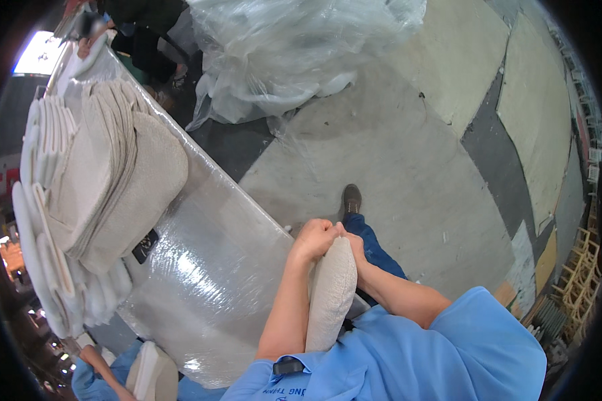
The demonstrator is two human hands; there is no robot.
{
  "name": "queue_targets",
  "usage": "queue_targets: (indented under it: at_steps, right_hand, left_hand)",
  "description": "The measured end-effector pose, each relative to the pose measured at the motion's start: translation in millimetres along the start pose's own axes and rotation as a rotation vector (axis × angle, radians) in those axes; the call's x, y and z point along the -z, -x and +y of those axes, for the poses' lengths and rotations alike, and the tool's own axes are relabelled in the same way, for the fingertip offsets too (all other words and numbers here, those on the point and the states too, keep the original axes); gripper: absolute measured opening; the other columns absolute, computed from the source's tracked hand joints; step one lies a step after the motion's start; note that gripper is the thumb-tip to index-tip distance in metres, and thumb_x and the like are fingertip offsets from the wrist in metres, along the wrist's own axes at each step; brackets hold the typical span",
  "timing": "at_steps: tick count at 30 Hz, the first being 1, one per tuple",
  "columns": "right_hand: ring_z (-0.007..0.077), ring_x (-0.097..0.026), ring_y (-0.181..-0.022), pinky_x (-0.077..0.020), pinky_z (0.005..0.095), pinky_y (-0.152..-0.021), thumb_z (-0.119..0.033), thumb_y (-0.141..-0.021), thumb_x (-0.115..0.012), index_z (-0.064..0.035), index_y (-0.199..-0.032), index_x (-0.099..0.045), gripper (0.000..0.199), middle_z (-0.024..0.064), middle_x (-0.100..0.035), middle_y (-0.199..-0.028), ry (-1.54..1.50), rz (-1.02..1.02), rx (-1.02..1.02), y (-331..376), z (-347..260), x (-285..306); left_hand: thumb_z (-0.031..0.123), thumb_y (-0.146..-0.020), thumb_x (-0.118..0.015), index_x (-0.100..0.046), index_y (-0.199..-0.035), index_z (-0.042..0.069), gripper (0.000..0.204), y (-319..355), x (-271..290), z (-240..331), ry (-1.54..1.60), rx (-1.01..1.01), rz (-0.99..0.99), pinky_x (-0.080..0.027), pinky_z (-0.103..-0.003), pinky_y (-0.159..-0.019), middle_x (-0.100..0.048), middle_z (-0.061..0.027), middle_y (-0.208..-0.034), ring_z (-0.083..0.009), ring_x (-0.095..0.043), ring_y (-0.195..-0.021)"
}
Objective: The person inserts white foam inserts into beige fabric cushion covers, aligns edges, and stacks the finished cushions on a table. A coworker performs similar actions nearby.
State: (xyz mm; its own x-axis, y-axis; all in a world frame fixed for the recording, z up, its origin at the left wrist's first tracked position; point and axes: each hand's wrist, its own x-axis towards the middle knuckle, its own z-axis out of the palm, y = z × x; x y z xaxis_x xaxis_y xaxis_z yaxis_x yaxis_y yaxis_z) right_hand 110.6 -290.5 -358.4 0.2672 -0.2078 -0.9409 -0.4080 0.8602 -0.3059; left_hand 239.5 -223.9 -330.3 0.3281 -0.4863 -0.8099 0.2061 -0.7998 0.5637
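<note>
Pinching tapered beige fabric cushion [330,297] in left hand [316,238] and right hand [356,248], with long grey plastic-wrapped bench [214,274] to their left.

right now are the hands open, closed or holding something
Left hand: closed on the far end of the long, off-white fabric cushion.
Right hand: at the same end; fingers partly hidden, so its grip cannot be told.

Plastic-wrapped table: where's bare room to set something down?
Free: the table between the beige stack and left forearm. Crowded: its left side, under that stack, white padding and a small dark item. The held beige cushion hides part of its right edge.
</note>
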Motion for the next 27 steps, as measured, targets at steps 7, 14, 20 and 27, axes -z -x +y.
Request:
queue_targets:
  at_steps: [7,14,20,27]
  right_hand:
    - [0.0186,-0.067,-0.070,-0.0531,0.0366,-0.064,-0.049,-0.105,-0.066,-0.0076,-0.093,-0.071,0.044,0.0026,-0.069,-0.081,0.071,-0.047,0.060,-25,24,12]
    - [0.0259,-0.071,-0.086,-0.0576,0.0403,-0.079,-0.062,-0.107,-0.052,-0.0107,-0.114,-0.070,0.055,0.0063,-0.073,-0.098,-0.286,-0.194,-0.127,22,8,49]
    - [0.0254,-0.072,-0.086,-0.0585,0.0438,-0.076,-0.064,-0.105,-0.054,-0.0129,-0.112,-0.070,0.054,0.0078,-0.074,-0.101,-0.416,-0.209,-0.152,-4,19,94]
    - [0.0243,-0.073,-0.084,-0.0571,0.0405,-0.075,-0.041,-0.100,-0.072,-0.0105,-0.103,-0.075,0.031,0.0076,-0.077,-0.093,0.393,0.153,0.083,-1,-4,73]
  left_hand:
    - [0.041,-0.092,-0.069,-0.074,-0.080,-0.004,0.047,-8,-16,-23,-0.194,-0.219,0.193,-0.054,-0.051,-0.075,-0.070,-0.0261,-0.078,-0.0409,-0.068,-0.075]
    - [0.044,-0.096,-0.067,-0.076,-0.087,-0.001,0.047,-5,-48,17,-0.373,-0.232,0.038,-0.054,-0.052,-0.084,-0.074,-0.0256,-0.093,-0.0432,-0.071,-0.092]
    - [0.043,-0.100,-0.060,-0.077,-0.093,-0.001,0.048,-10,-86,23,-0.364,-0.224,-0.102,-0.054,-0.052,-0.087,-0.074,-0.0253,-0.100,-0.0432,-0.070,-0.098]
    - [0.030,-0.097,-0.059,-0.079,-0.094,0.000,0.036,-8,-81,4,-0.243,-0.275,0.009,-0.055,-0.053,-0.091,-0.074,-0.0260,-0.103,-0.0446,-0.071,-0.099]
